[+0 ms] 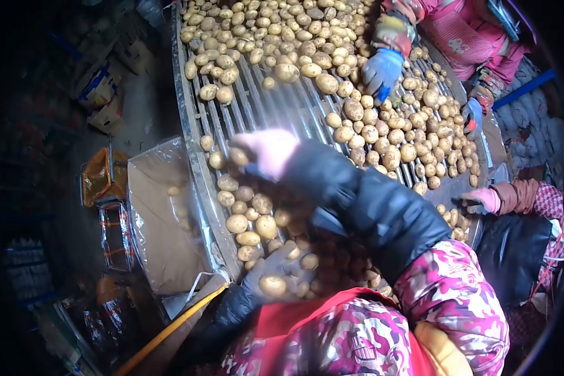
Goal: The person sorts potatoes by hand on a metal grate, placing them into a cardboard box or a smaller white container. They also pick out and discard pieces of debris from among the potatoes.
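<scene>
My right hand [269,153], in a pink glove and blurred by motion, reaches across the slatted roller bed [266,103]. A potato [238,157] shows at its fingertips, and the fingers are curled by it. Close to my body, my left hand [261,271] wears a grey glove and is partly in shadow. Its fingers curve round a potato [272,286] lying against the palm. Between my two hands lie several loose potatoes [266,226] of mixed size, some with dirt on them.
A co-worker's blue-gloved hand [383,72] reaches into the potatoes on the far side; another person's pink-gloved hand [481,200] is at the right edge. A metal side rail [194,144] bounds the rollers. Left of it stand a plastic-lined box [163,232] and a yellow bar [175,326].
</scene>
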{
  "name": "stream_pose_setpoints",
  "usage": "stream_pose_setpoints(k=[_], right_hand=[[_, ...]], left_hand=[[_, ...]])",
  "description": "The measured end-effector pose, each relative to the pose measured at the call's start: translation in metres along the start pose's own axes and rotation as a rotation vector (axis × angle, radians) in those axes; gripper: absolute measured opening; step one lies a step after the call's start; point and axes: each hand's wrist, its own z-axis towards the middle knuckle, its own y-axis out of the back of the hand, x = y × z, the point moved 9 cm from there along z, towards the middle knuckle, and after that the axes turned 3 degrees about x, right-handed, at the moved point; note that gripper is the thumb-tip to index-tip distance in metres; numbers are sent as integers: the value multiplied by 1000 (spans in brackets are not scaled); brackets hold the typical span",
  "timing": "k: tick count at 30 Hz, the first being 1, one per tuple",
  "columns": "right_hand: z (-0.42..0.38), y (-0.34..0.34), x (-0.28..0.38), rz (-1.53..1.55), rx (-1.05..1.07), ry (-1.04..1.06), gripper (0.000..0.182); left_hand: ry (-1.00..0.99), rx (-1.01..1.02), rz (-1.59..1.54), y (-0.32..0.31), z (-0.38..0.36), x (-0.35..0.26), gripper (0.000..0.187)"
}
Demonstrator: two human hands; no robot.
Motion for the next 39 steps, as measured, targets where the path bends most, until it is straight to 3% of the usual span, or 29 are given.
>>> stream_pose_setpoints(k=[2,4,6,7,8,10,11,14,16,17,19,21,23,25,30,32,33,36,37,39], right_hand=[[-56,-3,17,562,212,-235,47],[-90,-11,37,170,-52,201,52],[-122,-31,59,266,96,327,55],[-124,-27,76,265,-23,487,51],[-117,-31,68,249,41,450,52],[-67,-6,25,111,20,243,54],[-35,15,-5,-13,-94,106,55],[54,75,-97,-384,-342,-229,58],[88,96,-133,-573,-411,-306,67],[92,86,-144,-636,-405,-301,62],[83,71,-144,-666,-224,-376,40],[73,59,-145,-729,-229,-372,27],[50,63,-148,-679,-205,-382,26],[39,77,-153,-596,-201,-379,26],[42,92,-141,-686,-181,-363,43],[65,72,-170,-547,-163,-375,40],[70,71,-173,-569,-290,-432,36],[67,55,-181,-291,-292,-384,36],[56,54,-183,-181,-314,-364,37],[17,64,-179,29,-373,-356,42]], left_hand=[[-62,6,-117,-15,3,-2,89],[-115,44,-30,-33,4,-6,106],[-222,-474,456,8,-7,-32,108],[-139,-250,383,-4,2,-23,105],[-56,-29,307,-17,5,-16,102],[-118,-58,226,-14,-4,-17,93],[-137,-151,295,-12,-5,-21,90],[-162,-161,358,-10,-1,-26,82],[-144,168,59,-43,13,-24,72],[-99,322,-85,-59,17,-22,67],[-28,241,-403,-52,22,-21,57],[30,-30,-681,-28,15,-11,47],[-4,-227,-819,10,10,1,44],[53,-152,-821,11,15,-1,45],[-149,74,159,-45,21,-18,48],[-43,78,29,-21,18,-13,54],[-53,-36,155,-27,17,-18,58],[-182,-29,58,-26,12,-19,60],[-79,-93,-420,-7,11,-10,51],[-59,-99,-352,-11,10,-11,49]])
